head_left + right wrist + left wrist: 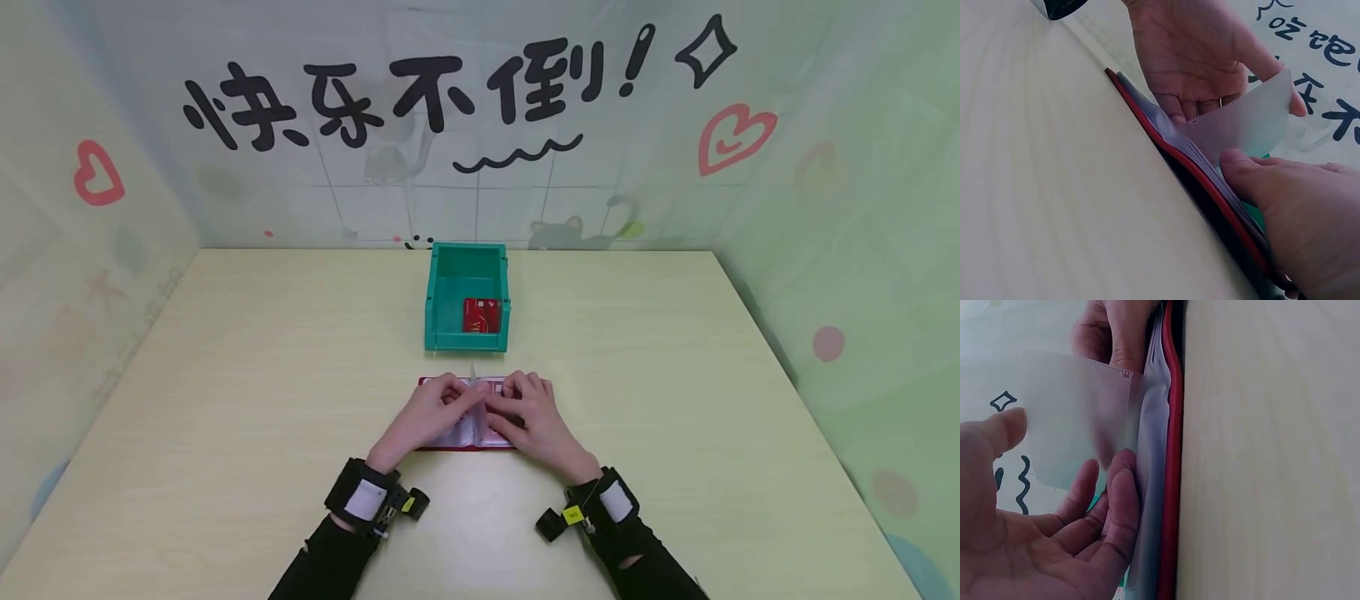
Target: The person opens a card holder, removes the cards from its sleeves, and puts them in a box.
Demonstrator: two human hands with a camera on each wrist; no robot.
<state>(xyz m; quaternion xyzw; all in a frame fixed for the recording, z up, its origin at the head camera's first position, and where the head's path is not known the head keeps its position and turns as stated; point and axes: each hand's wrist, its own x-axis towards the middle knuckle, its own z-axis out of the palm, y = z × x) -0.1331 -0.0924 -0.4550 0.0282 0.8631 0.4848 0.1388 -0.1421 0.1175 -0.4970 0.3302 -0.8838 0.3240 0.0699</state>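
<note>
A small card holder (463, 435) with a red cover and clear plastic sleeves lies spread on the table before me. One clear sleeve (1063, 419) stands up from its middle. My left hand (441, 406) is over the left half; its thumb meets the sleeve's outer edge, and its other fingers bend loosely beside the pages (1149, 444). From the other side, my right hand (536, 421) reaches in, its index finger showing blurred through the sleeve. Its thumb points toward the sleeve's base, apart from the index finger. Part of the right half is hidden under this hand.
Behind the card holder stands a teal bin (465, 342) with red cards (481, 316) inside. The pale wooden table (300, 333) meets a printed backdrop (337, 208) at its far edge. A camera on a black band is strapped round each wrist.
</note>
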